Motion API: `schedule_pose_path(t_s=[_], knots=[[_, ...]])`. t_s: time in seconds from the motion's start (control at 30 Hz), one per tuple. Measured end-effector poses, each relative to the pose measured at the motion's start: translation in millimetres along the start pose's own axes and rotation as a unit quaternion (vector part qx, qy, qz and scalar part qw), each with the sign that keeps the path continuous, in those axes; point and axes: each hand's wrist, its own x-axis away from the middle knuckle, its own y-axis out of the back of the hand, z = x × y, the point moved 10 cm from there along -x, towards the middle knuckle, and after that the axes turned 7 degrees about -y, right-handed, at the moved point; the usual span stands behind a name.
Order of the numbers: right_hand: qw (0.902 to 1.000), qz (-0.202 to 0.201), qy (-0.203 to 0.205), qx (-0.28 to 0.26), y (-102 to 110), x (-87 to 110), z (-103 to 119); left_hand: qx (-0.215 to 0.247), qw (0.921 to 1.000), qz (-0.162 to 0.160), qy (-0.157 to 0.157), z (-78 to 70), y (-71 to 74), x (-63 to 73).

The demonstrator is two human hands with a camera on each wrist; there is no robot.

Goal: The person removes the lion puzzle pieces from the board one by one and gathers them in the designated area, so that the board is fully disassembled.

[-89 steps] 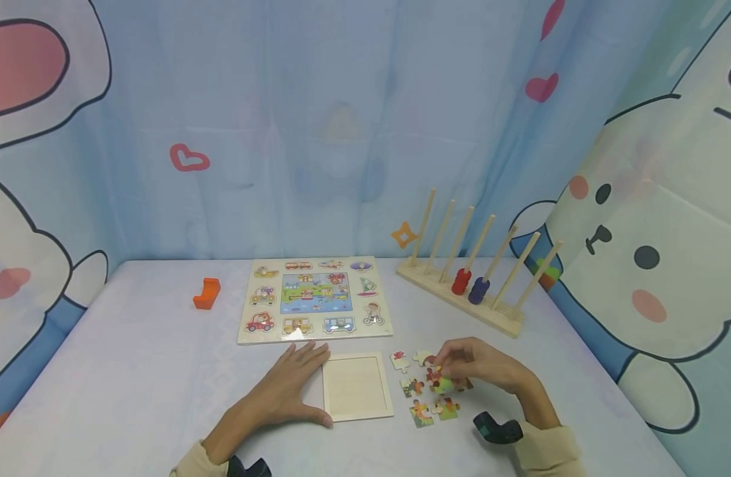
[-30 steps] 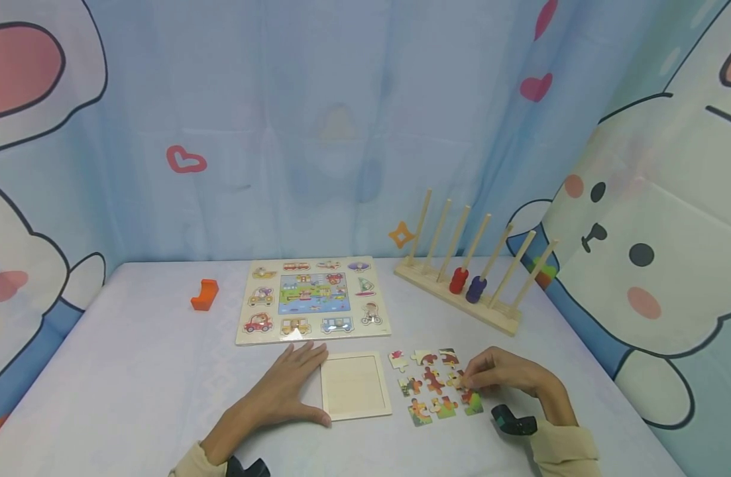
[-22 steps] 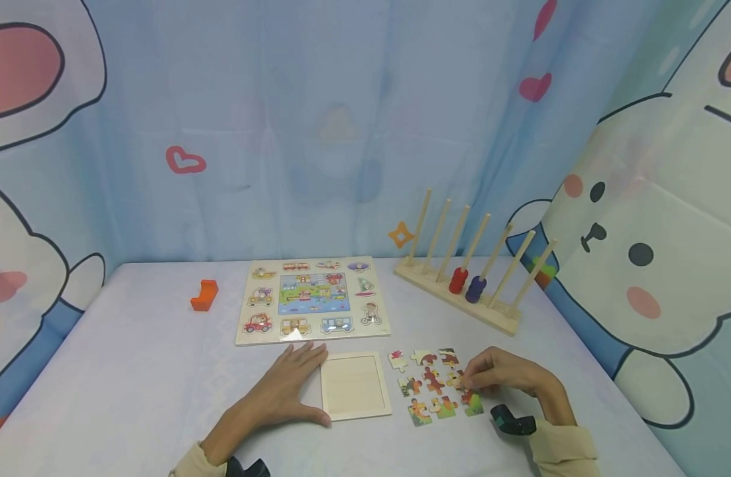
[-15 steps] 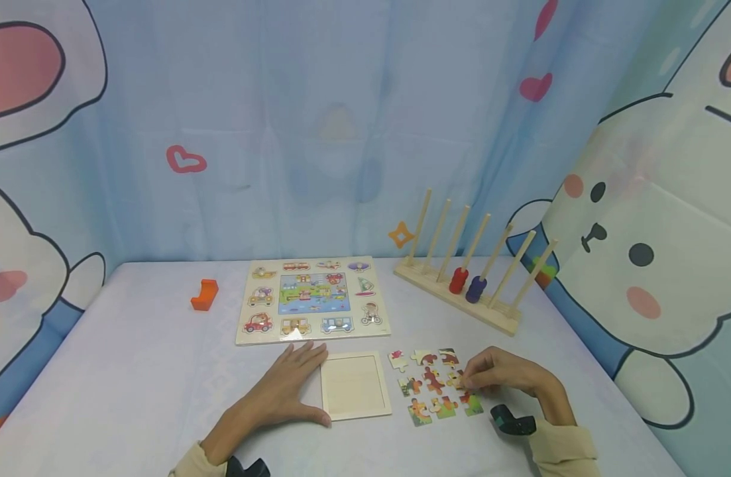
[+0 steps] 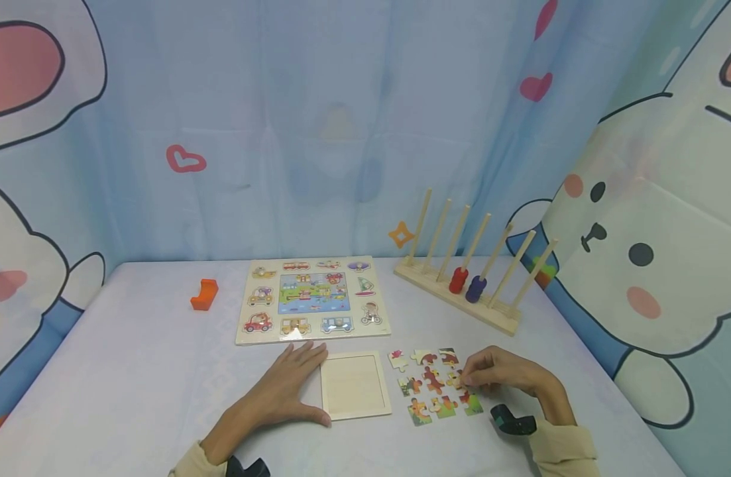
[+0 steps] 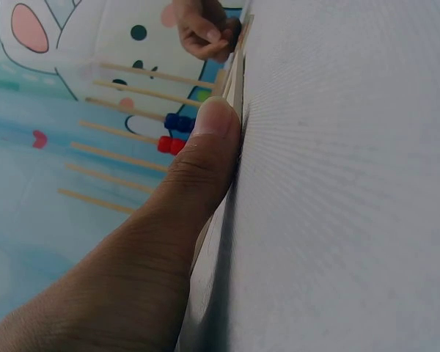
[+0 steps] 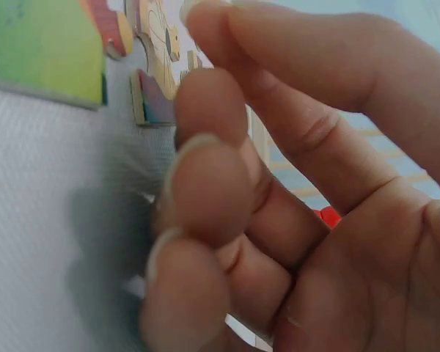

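Observation:
My left hand [image 5: 293,384] lies with fingers spread along the left side of a shallow wooden puzzle tray [image 5: 356,385], its thumb at the tray's lower left corner. In the left wrist view, the thumb [image 6: 198,161] lies along the tray's edge. To the tray's right, several picture jigsaw pieces [image 5: 432,379] lie in three loose rows with small gaps. My right hand [image 5: 508,371] pinches the right-hand piece of the middle row [image 5: 454,379] between thumb and forefinger. The right wrist view has this puzzle piece [image 7: 160,51] at the fingertips, the other fingers curled beside it.
Behind the tray lies a vehicle picture board [image 5: 314,301]. A wooden peg stand [image 5: 460,298] with red beads [image 5: 458,281] and dark blue beads [image 5: 477,290] stands at the back right. An orange block [image 5: 205,295] sits at the back left. A patterned curtain [image 5: 281,132] closes off the back.
Since three seconds ago, my right hand has moved right and nearer, uncovering pieces, and the right-hand column is now spread out. In the last second both hands have stayed almost still.

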Motion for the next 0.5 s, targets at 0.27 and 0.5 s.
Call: schedule_pose_path(t_s=[0.27,0.5], knots=[[0.9997,-0.005,0.022,-0.004,1.6,-1.3,3.1,0.008,1.0000,0.001,-0.003,-2.5,0.4,0.1],[0.9902,-0.093,0.104,-0.001,8.6,-5.3,33.2,0.014,0.9999,0.003,-0.005,-4.5,0.4,-0.4]])
